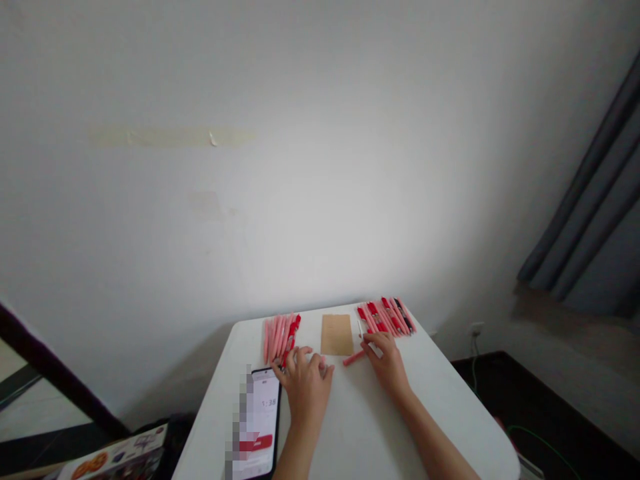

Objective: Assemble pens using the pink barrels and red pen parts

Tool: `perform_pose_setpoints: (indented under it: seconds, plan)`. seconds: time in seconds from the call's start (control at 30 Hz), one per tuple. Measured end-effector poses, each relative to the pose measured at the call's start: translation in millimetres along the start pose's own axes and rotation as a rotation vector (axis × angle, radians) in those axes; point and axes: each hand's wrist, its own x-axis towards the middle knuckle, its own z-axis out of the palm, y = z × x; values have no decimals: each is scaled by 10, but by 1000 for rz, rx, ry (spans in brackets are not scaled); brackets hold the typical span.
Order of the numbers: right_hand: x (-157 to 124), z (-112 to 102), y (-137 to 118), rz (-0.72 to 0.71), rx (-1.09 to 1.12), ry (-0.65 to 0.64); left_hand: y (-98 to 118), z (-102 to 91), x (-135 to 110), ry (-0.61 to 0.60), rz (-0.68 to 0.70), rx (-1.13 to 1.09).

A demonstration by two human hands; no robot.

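Your right hand [387,363] pinches a slim white stick [361,328] between thumb and fingers, its far end pointing up past the right edge of a flat, square, brown paper-like sheet [337,335]. Just under those fingertips, a pinkish-red cylindrical barrel [354,359] lies on the white, smooth-topped table [370,427], near the sheet's right corner. Your left hand [306,387] is palm down with fingers curled, near side of the left bunch of pink and red pens [277,337]; a small pink piece [323,362] shows by its fingertips, but the view is too small to tell whether you grip it. To your left lies a black-edged phone [265,420]; far right, a row of pink, red and black pens [387,317].

Expect the stick to be light and stiff, perhaps bendable if squeezed hard, so hold it mid-length. The barrel looks like smooth, rigid plastic, apt to roll; take it round its middle.
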Motion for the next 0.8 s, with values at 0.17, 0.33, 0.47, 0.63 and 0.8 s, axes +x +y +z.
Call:
perform_pose_setpoints:
  seconds: [0.17, 0.33, 0.47, 0.63, 0.8]
  plan:
    - [3, 0, 16, 2, 2, -19, -26, 64, -11, -27, 18, -16]
    - [-6, 6, 47, 3, 2, -22, -30, 69, -13, -30, 29, -20]
    - [-11, 6, 16, 26, 28, -21, -27, 64, -5, -29, 31, -23]
    - [-15, 20, -36, 105, 80, -43, -21, 89, -4, -34, 34, -43]
    - [3, 10, -102, 143, 157, -74, -19, 131, -19, -38, 45, -60]
